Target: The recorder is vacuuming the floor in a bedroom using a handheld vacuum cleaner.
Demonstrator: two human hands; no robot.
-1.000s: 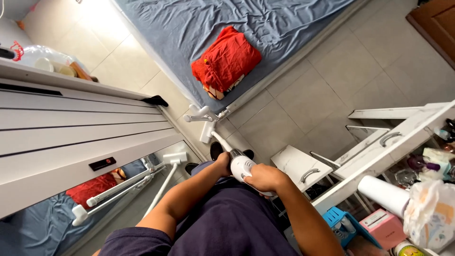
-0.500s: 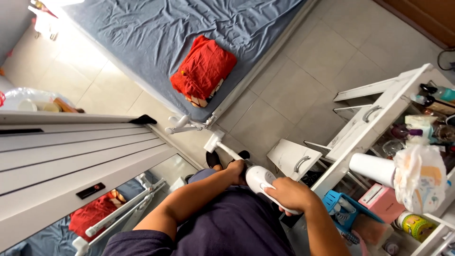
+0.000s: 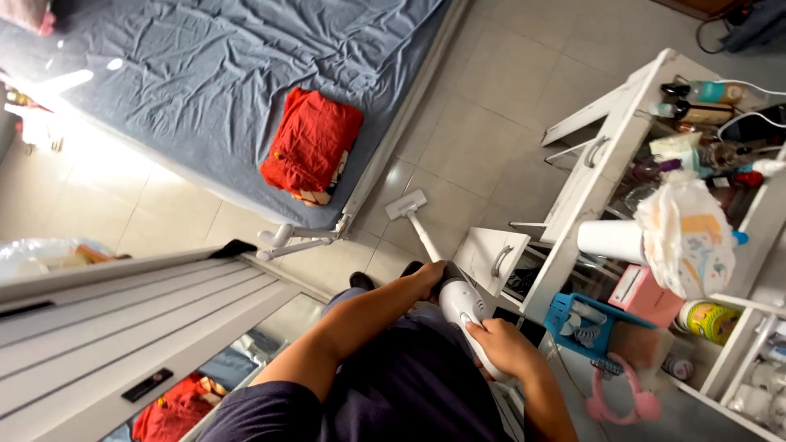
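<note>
Now, with your right hand (image 3: 499, 348) and left hand (image 3: 427, 278) apparently clasping the white stick vacuum (image 3: 458, 304), keep its floor head (image 3: 406, 204) flat on the tiles, clear of the bed frame (image 3: 385, 155).

Pale square tiles cover the floor (image 3: 499, 123). A bed (image 3: 229, 74) with a rumpled grey-blue sheet fills the upper left, a folded red cloth (image 3: 311, 143) lying near its edge. Bright light glares at the left by the bed. A white wardrobe (image 3: 123, 319) with a mirrored panel stands lower left. On the right, a white shelf unit (image 3: 606, 155) with open drawers holds bottles and clutter.
</note>
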